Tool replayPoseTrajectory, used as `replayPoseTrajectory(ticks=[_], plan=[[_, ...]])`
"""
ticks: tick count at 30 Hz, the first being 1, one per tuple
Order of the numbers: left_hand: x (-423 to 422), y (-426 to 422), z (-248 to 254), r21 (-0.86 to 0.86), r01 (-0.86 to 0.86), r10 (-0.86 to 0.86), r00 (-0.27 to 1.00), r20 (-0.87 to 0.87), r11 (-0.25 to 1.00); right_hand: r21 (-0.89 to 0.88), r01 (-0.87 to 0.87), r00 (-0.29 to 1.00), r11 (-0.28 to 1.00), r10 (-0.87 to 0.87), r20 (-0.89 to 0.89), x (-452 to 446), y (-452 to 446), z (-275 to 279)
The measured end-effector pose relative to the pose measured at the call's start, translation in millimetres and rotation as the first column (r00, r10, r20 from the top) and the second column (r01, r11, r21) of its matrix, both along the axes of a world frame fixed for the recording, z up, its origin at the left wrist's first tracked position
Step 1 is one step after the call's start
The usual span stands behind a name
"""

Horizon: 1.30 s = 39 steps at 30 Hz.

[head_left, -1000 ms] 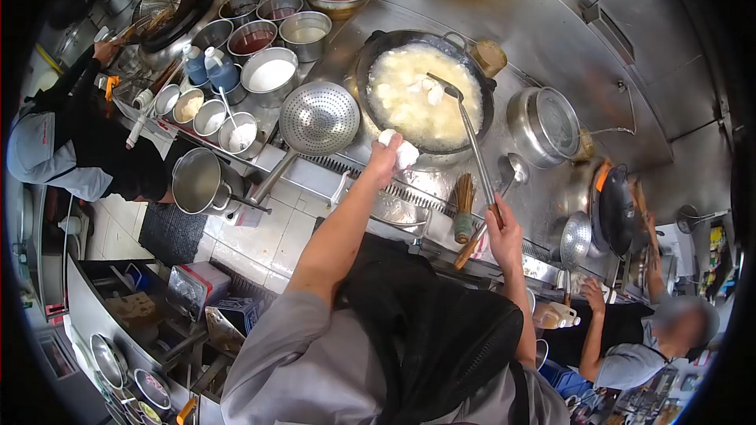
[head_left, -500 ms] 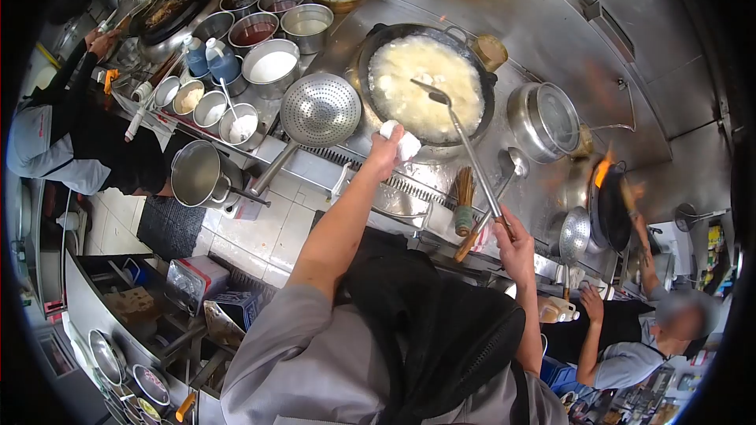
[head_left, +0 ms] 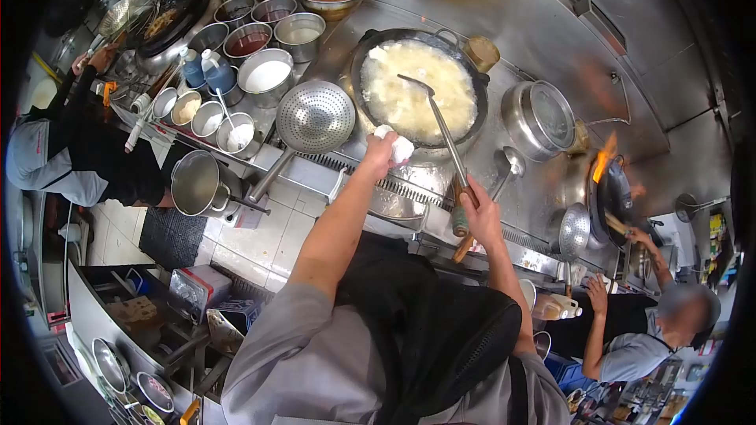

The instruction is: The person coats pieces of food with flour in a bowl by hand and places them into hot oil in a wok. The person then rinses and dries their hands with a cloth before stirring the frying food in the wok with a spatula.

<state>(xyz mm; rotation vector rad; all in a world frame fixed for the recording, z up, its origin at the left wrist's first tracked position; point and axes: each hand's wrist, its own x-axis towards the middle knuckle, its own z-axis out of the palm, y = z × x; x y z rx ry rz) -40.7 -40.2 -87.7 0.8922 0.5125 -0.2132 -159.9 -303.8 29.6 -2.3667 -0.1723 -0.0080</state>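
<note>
A black wok (head_left: 482,102) holds pale, foaming liquid with light pieces in it. My left hand (head_left: 379,156) is closed round a white cloth (head_left: 400,149) at the wok's near left rim. In my right hand (head_left: 480,208) is the handle of a long metal spatula (head_left: 447,135), whose dark blade lies over the foam near the wok's middle. A bamboo brush (head_left: 460,220) with a green band is partly hidden behind the spatula handle and my right hand.
Left of the wok is a large perforated strainer (head_left: 316,117), beside metal seasoning bowls (head_left: 265,77). A lidded pot (head_left: 540,121) and ladle (head_left: 513,162) are on the right. One co-worker (head_left: 75,149) is far left; another (head_left: 630,330) is right, near a flaming wok (head_left: 606,197).
The spatula blade has moved left across the foam, and my right hand has shifted left and up with its handle. My left hand stays on the cloth. Flames have risen at the right wok.
</note>
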Motion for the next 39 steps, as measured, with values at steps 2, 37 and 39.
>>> replayPoseTrajectory(ticks=[2,37,39], plan=[[0.3,0.7,-1.9,0.003,-0.006,0.006,1.0,0.015,1.0,-0.09,-0.01,1.0,0.996,0.009,-0.012,-6.5,1.8,16.4],[7.0,9.2,-17.7,0.004,0.018,-0.019,0.997,0.079,1.0,0.57,0.499,0.747,0.653,0.01,-0.665,170.2,-52.5,-0.9],[6.1,10.2,-15.9,0.003,0.031,-0.032,0.996,0.085,1.0,0.596,0.54,0.686,0.594,0.1,-0.721,184.1,-47.8,0.7]])
